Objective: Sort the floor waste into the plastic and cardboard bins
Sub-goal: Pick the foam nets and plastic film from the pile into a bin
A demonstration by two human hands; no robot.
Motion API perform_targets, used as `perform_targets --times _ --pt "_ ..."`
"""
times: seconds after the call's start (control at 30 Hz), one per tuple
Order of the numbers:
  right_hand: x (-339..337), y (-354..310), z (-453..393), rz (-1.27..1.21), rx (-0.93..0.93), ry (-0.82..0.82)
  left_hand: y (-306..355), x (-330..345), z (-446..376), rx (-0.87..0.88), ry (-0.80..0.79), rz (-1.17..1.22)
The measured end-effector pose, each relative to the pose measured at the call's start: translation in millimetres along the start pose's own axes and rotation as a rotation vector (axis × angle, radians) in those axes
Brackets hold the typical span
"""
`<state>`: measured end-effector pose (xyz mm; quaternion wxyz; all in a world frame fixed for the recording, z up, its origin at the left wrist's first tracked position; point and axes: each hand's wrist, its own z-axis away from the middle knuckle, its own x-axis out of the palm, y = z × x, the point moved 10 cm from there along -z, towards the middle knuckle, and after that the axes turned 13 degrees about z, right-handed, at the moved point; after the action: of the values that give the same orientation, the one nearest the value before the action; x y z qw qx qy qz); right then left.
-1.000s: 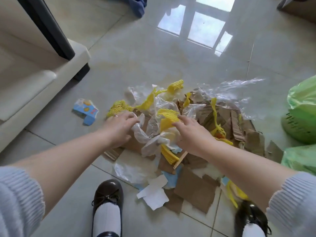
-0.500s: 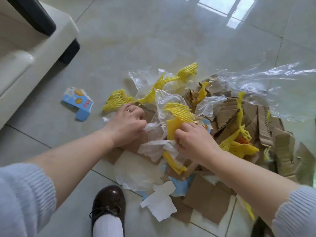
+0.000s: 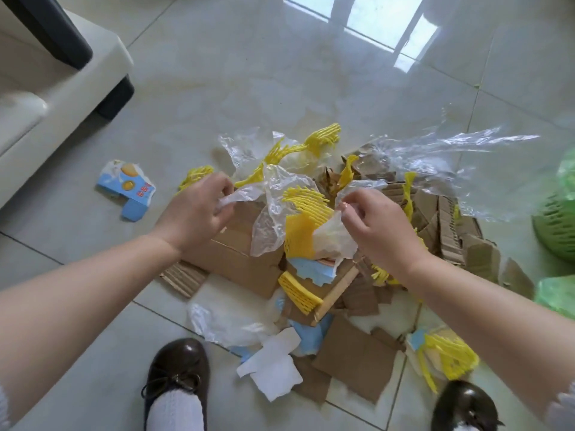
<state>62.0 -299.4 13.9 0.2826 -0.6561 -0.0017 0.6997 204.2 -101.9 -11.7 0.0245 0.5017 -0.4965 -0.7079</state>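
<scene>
A heap of waste lies on the tiled floor in front of me: torn brown cardboard (image 3: 239,262), yellow foam netting (image 3: 303,225), clear plastic film (image 3: 435,163) and white paper scraps (image 3: 273,365). My left hand (image 3: 196,213) pinches one end of a crumpled clear plastic bag (image 3: 270,219) above the heap. My right hand (image 3: 376,225) grips another whitish piece of plastic at the bag's other side, next to the yellow netting. The bag hangs stretched between both hands.
A blue printed carton piece (image 3: 130,188) lies apart on the left. A cream sofa corner (image 3: 62,76) stands at the far left. A green basket bin (image 3: 557,225) and a green bag (image 3: 557,297) sit at the right edge. My two dark shoes (image 3: 177,368) stand below.
Both hands have lifted out of the heap and moved apart, pulling the clear plastic bag up between them. The camera view has tilted, and the green bin shows at the right again.
</scene>
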Motion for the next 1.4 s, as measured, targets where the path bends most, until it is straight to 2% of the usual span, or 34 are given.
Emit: perform_targets --times 0.13,0.27,0.33,0.43,0.53,0.67,0.9,1.13,1.23,1.3,1.4 --pt "-17.1 7.0 -29.5 0.249 -0.034 0.022 36.7 27.7 -20.2 0.164 -0.178 -0.146" --pt "7.4 27.6 -53.3 0.566 0.008 -0.187 46.4 75.5 -37.7 0.253 -0.417 -0.487" --pt "24.6 43.0 -57.4 0.645 0.067 -0.320 45.3 89.8 -43.7 0.274 -0.462 -0.548" --pt "45.1 60.5 -61.8 0.694 0.098 -0.429 39.1 101.2 -50.1 0.293 -0.484 -0.572" --pt "55.5 69.0 -64.7 0.721 0.081 -0.440 33.3 99.9 -56.8 0.268 -0.435 -0.525" --pt "47.7 67.5 -64.9 0.752 0.017 -0.323 29.3 85.0 -60.3 0.206 -0.309 -0.291" --pt "3.2 56.4 -51.3 0.506 0.030 -0.074 22.8 38.7 -44.9 0.079 -0.099 -0.072" --pt "-20.3 10.8 -38.1 0.222 -0.002 0.053 11.1 2.4 -24.3 -0.008 0.044 0.048" --pt "-3.2 -20.2 -31.6 0.110 -0.086 -0.015 -4.3 -5.2 -18.1 -0.111 0.049 0.071" --pt "21.5 -36.6 -25.0 0.087 -0.142 -0.129 -14.3 -7.8 -17.8 -0.160 0.047 0.050" --pt "77.2 -46.2 -10.2 0.269 -0.204 -0.392 -24.1 -7.0 -21.1 -0.198 0.043 0.032"
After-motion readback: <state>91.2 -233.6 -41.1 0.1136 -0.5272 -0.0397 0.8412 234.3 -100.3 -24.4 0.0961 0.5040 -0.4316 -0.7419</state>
